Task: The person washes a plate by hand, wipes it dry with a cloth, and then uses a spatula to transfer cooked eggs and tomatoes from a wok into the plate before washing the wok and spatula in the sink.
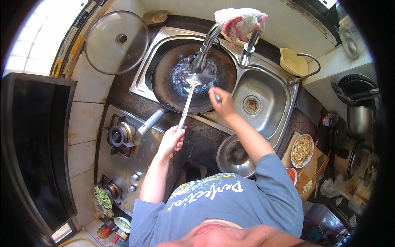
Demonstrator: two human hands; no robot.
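My left hand (172,140) grips the handle of a metal cooking utensil (186,108), whose head lies under the water stream from the chrome faucet (202,55). Beneath it, a dark wok (166,83) with a grey-capped handle (151,121) sits in the left sink basin, holding rippling water. My right hand (220,100) is closed over the wok's right edge around a small object, blurred and mostly hidden; a bit of metal shows at the fist. A white and pink cloth (239,21) hangs over the faucet.
The right basin (265,102) adjoins the wok. A steel bowl (234,156) stands near my right forearm. A gas stove (123,148) is at left, with a glass lid (117,43) beyond it. A cutting board (314,157) and a bowl of chopped food (302,151) lie at right.
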